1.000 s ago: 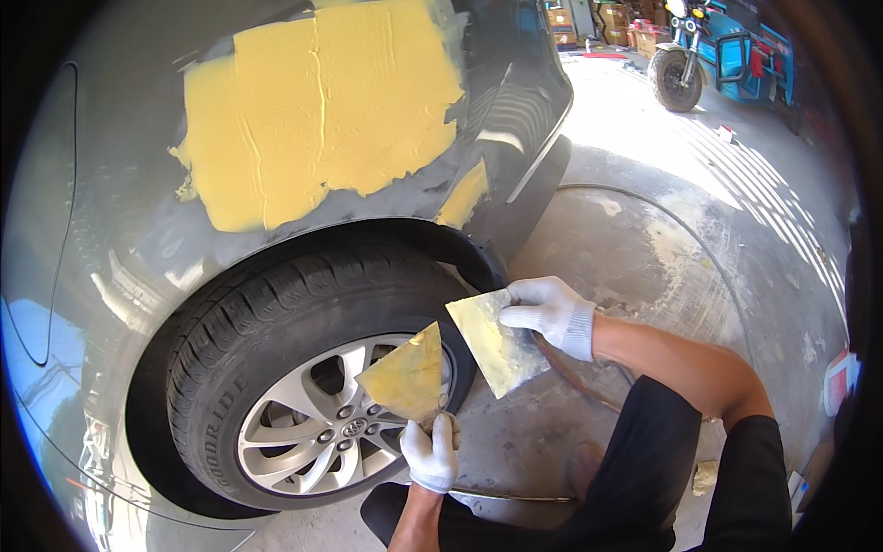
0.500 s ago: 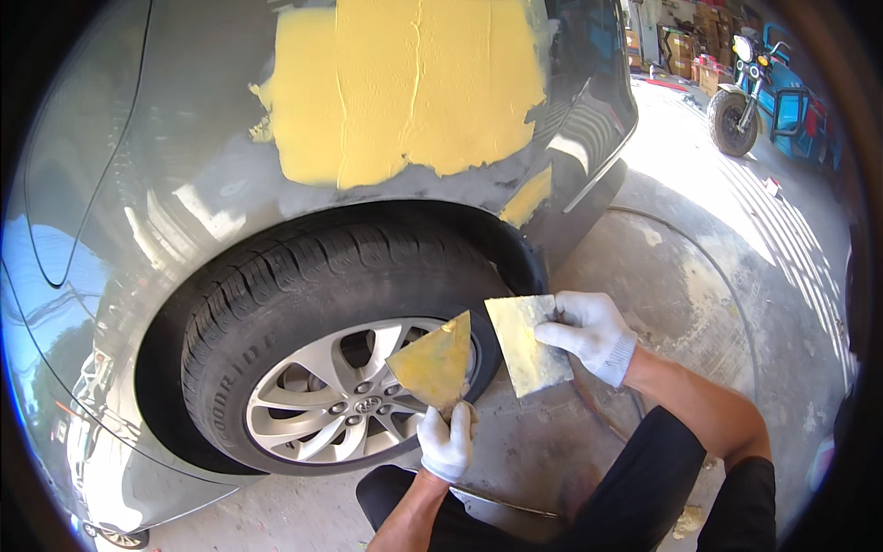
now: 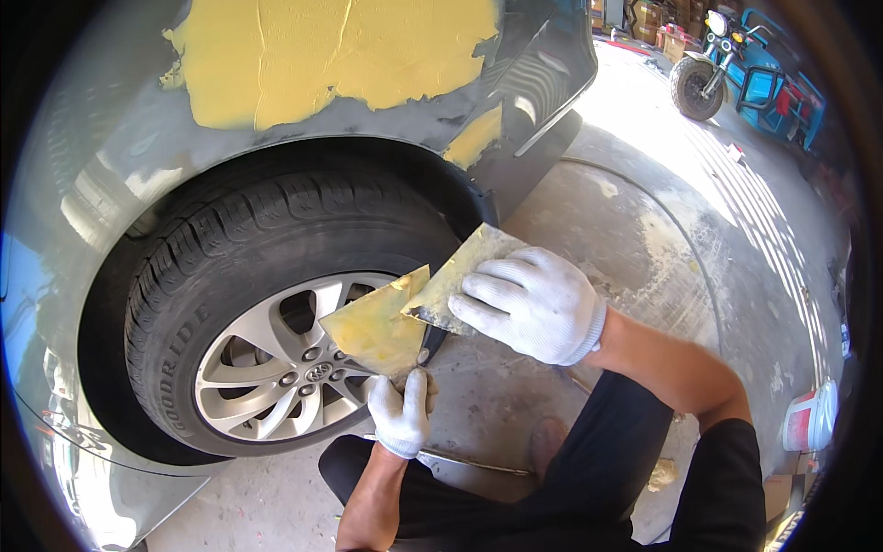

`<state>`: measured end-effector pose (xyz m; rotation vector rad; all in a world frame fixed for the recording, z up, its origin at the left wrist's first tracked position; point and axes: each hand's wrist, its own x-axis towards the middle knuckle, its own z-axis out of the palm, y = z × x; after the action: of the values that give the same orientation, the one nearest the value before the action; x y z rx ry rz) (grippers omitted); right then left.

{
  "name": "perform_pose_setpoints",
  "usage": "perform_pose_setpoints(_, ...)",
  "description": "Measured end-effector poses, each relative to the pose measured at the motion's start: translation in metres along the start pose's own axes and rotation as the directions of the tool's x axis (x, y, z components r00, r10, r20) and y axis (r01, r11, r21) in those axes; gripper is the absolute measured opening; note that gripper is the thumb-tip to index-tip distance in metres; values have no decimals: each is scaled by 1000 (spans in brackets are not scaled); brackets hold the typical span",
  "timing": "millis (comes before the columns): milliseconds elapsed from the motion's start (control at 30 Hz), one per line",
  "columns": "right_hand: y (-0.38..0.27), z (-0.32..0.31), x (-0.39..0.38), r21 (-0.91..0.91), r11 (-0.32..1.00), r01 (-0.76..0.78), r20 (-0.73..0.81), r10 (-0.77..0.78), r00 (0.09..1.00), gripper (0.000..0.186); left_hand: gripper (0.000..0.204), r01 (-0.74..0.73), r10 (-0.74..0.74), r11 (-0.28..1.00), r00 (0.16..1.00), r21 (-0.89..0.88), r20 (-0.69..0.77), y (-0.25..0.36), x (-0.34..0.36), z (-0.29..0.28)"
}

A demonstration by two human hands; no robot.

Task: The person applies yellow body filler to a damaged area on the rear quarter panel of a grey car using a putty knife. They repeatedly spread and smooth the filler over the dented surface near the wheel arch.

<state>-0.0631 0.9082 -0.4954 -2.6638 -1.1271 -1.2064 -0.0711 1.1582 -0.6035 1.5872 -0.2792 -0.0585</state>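
My gloved left hand (image 3: pixel 402 414) grips the base of a fan-shaped putty knife (image 3: pixel 377 324), its blade smeared with yellow filler. In my gloved right hand (image 3: pixel 538 299) is a flat, roughly square putty spreader (image 3: pixel 469 267), held with the fingers over its face. A corner of the spreader meets the knife's blade at its right edge. Both tools are in front of the car's wheel (image 3: pixel 285 368). Above the wheel arch, a wide patch of yellow filler (image 3: pixel 340 60) covers the grey car body (image 3: pixel 120 184); a smaller patch (image 3: pixel 475 138) sits to its right.
A hose (image 3: pixel 658 198) curves over the concrete floor (image 3: pixel 589 212) at the right. At the far right stands a blue three-wheeled vehicle (image 3: pixel 763 83), with cardboard boxes (image 3: pixel 647 16) behind. A white and red bucket (image 3: pixel 809 419) is at the right edge. My bent knees are below my hands.
The view has shifted, so the car's filler patch sits higher and further left. My right hand has turned over and brought the spreader against the knife's blade; before, the two were apart.
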Motion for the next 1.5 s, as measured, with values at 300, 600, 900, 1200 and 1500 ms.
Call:
perform_pose_setpoints(300,6,6,-7,-101,989,107,54,-102,993,34,22,77,-67,992,993,-95,101,10,-2,-10)
perform_pose_setpoints(600,10,15,-9,-130,986,102,-29,-107,994,41,19,93,-94,995,943,17,319,17,-11,-1)
perform_pose_setpoints(900,31,-4,-2,-148,949,-277,-284,228,931,29,20,140,-148,989,958,48,246,0,-9,14)
perform_pose_setpoints(1200,75,-3,4,111,905,-410,-504,407,762,18,23,139,-155,987,953,81,262,-22,-7,15)
perform_pose_setpoints(1500,133,-12,15,119,928,-353,-470,365,803,12,24,124,-164,979,951,163,263,-39,-2,9)
